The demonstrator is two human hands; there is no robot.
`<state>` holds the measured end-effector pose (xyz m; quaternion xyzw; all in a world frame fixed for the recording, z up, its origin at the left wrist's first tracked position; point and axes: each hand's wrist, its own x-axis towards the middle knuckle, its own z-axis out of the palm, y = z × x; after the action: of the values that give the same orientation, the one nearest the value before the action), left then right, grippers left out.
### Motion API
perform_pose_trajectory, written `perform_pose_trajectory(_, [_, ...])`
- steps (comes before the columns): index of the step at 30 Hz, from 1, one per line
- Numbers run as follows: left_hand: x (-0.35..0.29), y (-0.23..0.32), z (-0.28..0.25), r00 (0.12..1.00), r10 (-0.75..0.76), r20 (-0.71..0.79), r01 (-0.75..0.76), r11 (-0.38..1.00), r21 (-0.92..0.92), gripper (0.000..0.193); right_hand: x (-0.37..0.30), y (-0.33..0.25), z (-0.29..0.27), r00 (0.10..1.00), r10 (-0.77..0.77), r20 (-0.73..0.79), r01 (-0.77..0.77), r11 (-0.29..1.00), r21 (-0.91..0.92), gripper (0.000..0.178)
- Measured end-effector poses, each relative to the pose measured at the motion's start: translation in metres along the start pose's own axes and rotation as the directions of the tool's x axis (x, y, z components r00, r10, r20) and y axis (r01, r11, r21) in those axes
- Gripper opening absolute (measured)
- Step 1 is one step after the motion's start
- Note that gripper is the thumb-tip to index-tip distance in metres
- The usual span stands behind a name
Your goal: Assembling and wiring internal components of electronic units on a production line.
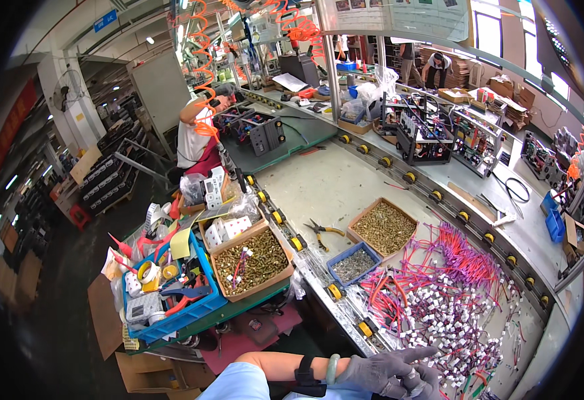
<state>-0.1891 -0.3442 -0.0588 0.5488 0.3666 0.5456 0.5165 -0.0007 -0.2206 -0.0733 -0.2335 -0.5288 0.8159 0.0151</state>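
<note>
Both my hands wear grey gloves and meet at the lower edge. My left hand (372, 375) reaches in from the left, with a pale green bangle (333, 369) and a black band (308, 375) on the wrist. At least one of its fingers stretches out to the right, and I see nothing held in it. Against it lies my right hand (428, 381), partly cut off and overlapped, its fingers unclear. Just beyond them spreads a heap of wires with white connectors (447, 320) and pink and purple leads (464, 250).
Past the wires stand a blue tray of small metal parts (353, 265), a carton of brass-coloured parts (384, 228) and pliers (323, 232). Roller rails (385, 161) edge the bench. Left are a second parts carton (251, 262) and a blue tool crate (172, 325). A co-worker (195, 130) stands beyond.
</note>
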Motion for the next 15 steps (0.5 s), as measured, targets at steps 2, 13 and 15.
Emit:
perform_pose_trajectory(2, [0.001, 0.001, -0.001, 0.995, 0.098, -0.003, -0.097, 0.988, 0.118, 0.020, -0.002, -0.005, 0.006, 1.000, 0.004, -0.010, -0.004, 1.000, 0.000, 0.032])
perform_pose_trajectory(13, [0.010, -0.002, -0.006, 0.992, 0.123, -0.008, -0.121, 0.985, 0.126, 0.024, 0.001, -0.041, 0.028, 0.996, -0.073, -0.044, 0.069, 0.993, -0.100, 0.035])
perform_pose_trajectory(15, [0.014, -0.004, -0.006, 0.994, -0.105, -0.033, 0.097, 0.980, -0.174, 0.026, 0.004, -0.053, 0.031, 0.976, -0.207, -0.061, 0.181, 0.938, -0.296, 0.033])
